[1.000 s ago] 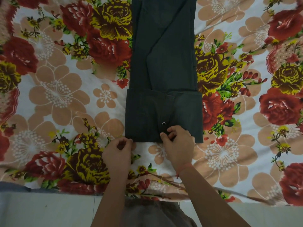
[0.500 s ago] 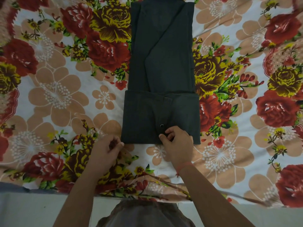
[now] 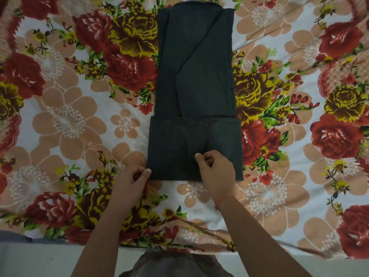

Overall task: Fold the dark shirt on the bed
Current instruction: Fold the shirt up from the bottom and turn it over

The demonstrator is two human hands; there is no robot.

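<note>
Dark shirt (image 3: 195, 92) lies in the middle of the bed, on the floral bedsheet (image 3: 65, 120), folded into a long narrow strip w/ sleeves tucked in; its near end is turned up over itself, making a wider doubled band across the bottom. Collar end sits at the far edge of view.

Right hand (image 3: 216, 172) rests on the near edge of that band, roughly centre. Its fingers (image 3: 199, 156) are curled in, thumb and index pinched on the cloth near the placket seam. Same spot and same grip as 0.5 s ago & 1 s ago. A red thread (image 3: 222, 199) circles the wrist.

Left hand (image 3: 129, 181) is what differs: 1 s ago it was bunched just below the band's near-left corner, 0.5 s ago it had swung out left, off the shirt, and now it's back at that corner, thumb tip touching the cloth edge. Fingers loosely curled, narrow gap; can't tell if they actually grip fabric.

Shirt itself looks unshifted across all three, fold line and band in the same place; the snap seen above the right thumb earlier isn't clearly visible now
</note>
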